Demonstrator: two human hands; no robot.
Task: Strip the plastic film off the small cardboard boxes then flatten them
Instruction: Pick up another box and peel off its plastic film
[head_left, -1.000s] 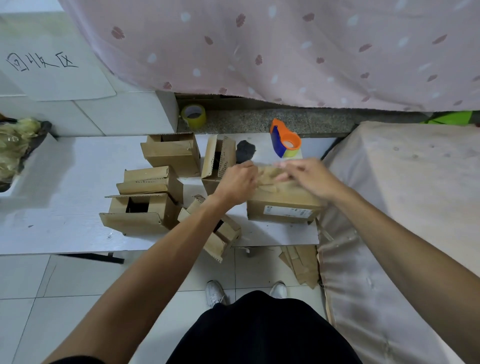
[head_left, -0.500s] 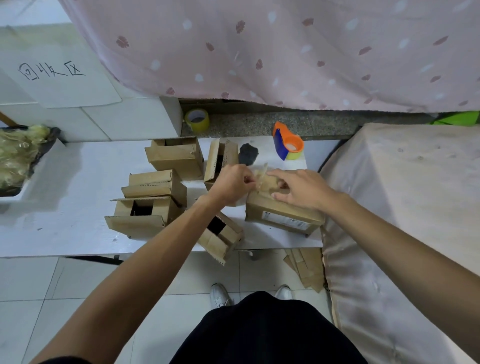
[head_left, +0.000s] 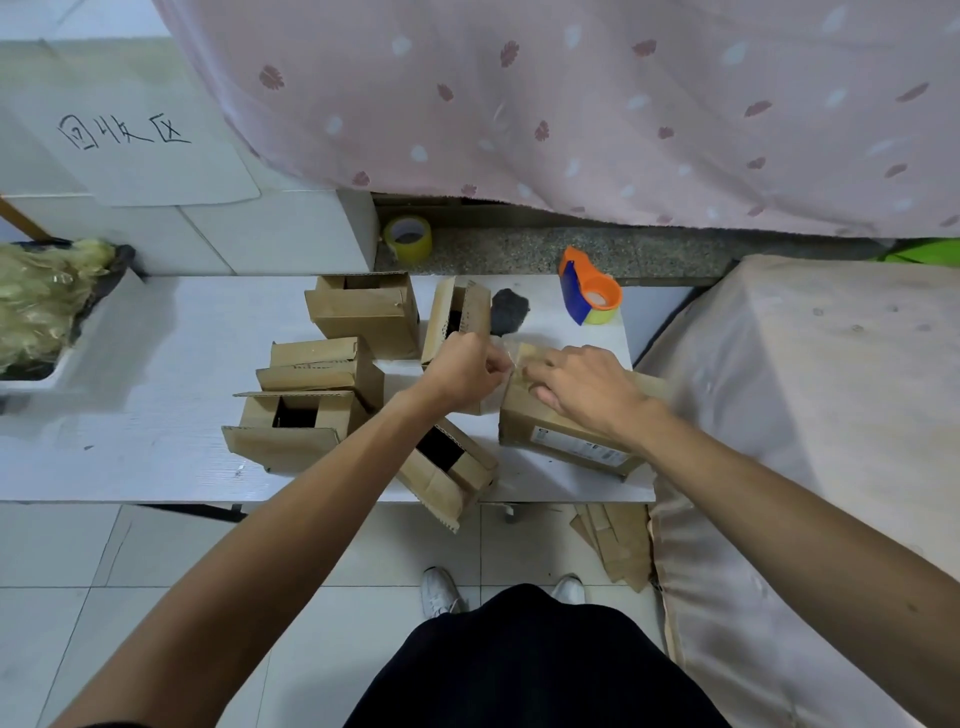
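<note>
Left hand (head_left: 464, 374) is closed, thumb and fingers pinching a pale strip of plastic film (head_left: 508, 357) at the top left edge of the sealed box (head_left: 550, 434). Right hand (head_left: 589, 389) lies over the box top with its fingers bent toward that same edge; cannot tell whether they pinch film or only press the box down. The box sits on the white surface (head_left: 156, 415) near its right end, label side facing the person. Step in hand, as judged: stripping, early in the peel (film barely lifted, box not yet flattened). The next move probably calls for a steady pull toward 9 o'clock while the right hand anchors the box; a thin strip may tear if jerked. Opened boxes (head_left: 311, 410) stand in a cluster at 9 o'clock of the hands, none flattened. An orange tape dispenser (head_left: 592, 293) is at 1 o'clock. Flattened cardboard (head_left: 615, 545) lies on the floor at 5 o'clock.
</note>
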